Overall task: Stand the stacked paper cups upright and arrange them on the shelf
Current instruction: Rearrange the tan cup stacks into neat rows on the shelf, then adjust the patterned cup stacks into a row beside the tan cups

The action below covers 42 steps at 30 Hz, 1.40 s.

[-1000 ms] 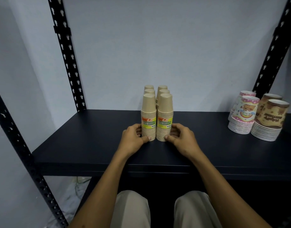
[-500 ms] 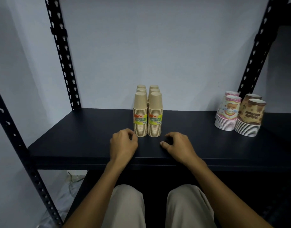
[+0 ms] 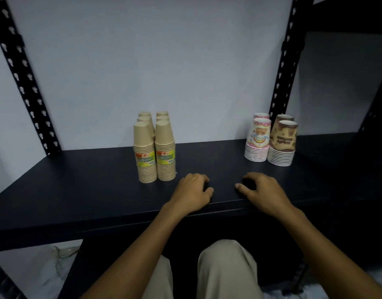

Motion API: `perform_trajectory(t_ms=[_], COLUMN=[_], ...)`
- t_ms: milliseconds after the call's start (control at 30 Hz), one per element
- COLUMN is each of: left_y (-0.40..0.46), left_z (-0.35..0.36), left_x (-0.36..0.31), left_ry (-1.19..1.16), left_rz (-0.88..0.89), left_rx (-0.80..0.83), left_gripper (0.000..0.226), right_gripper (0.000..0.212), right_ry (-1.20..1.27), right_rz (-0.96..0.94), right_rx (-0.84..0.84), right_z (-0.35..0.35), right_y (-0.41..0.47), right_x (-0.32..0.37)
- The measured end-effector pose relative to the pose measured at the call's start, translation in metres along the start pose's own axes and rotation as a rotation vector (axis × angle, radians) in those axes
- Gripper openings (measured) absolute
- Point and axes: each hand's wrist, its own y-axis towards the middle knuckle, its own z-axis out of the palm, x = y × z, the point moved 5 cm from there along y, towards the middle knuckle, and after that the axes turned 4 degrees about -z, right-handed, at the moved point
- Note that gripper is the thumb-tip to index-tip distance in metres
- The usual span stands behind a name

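Shelf: dark matte metal shelf board (image 3: 82, 186), carried by black perforated uprights (image 3: 23, 83) against a pale grey wall (image 3: 164, 61).
Tan cups: stacks of plain tan paper cups (image 3: 154, 152), upside down, six tops visible in two close rows near the middle of the shelf; yellow-green labels on the two front stacks, print blurred.
Pink cups: two stacks of pink cartoon-printed paper cups (image 3: 258, 140), upside down, well to the right, leaning slightly.
Brown cups: two stacks of brown patterned paper cups (image 3: 282, 143), touching the pink ones on their right, also leaning.
In the way: nothing between hands and either group.
Hidden: rear stacks mostly covered by front ones; right end of shelf lost in shadow; fingertips tucked under both palms.
Left hand (image 3: 193, 190): loosely curled, resting on the shelf front, just right of the tan stacks, holding nothing.
Right hand (image 3: 262, 190): loosely curled, resting on the shelf, thumb out, holding nothing, near the pink and brown stacks.
Below: beige trouser knees (image 3: 226, 268).
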Motion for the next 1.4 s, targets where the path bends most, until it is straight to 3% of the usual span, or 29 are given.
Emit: perform_trajectory(t_ms=[167, 467, 600, 733, 933, 1167, 1400], left_y=[0.047, 0.114, 0.136, 0.15, 0.171, 0.182, 0.182], left_z=[0.029, 0.066, 0.072, 0.065, 0.066, 0.067, 0.066], left_x=[-0.023, -0.064, -0.073, -0.074, -0.079, -0.082, -0.084], left_ry=[0.06, 0.036, -0.038, -0.379, -0.593, -0.673, -0.692], left_rz=[0.001, 0.016, 0.0, -0.01, 0.032, 0.116, 0.139], left_rx=[0.091, 0.11, 0.085, -0.001, -0.005, 0.04, 0.023], left_gripper=[0.046, 0.043, 0.052, 0.085, 0.098, 0.073, 0.074], right_gripper=[0.04, 0.052, 0.068, 0.074, 0.076, 0.076, 0.072], right_ry=[-0.026, -0.036, -0.071, -0.063, 0.139, 0.302, 0.281], right_rz=[0.119, 0.369, 0.423, 0.427, 0.361, 0.257, 0.229], right_rx=[-0.042, -0.083, -0.103, -0.123, -0.134, -0.27, -0.312], right_z=[-0.022, -0.048, -0.048, -0.048, -0.051, -0.055, -0.056], right_y=[0.005, 0.026, 0.04, 0.052, 0.068, 0.082, 0.083], right_x=[-0.045, -0.105, -0.116, -0.124, -0.126, -0.127, -0.127])
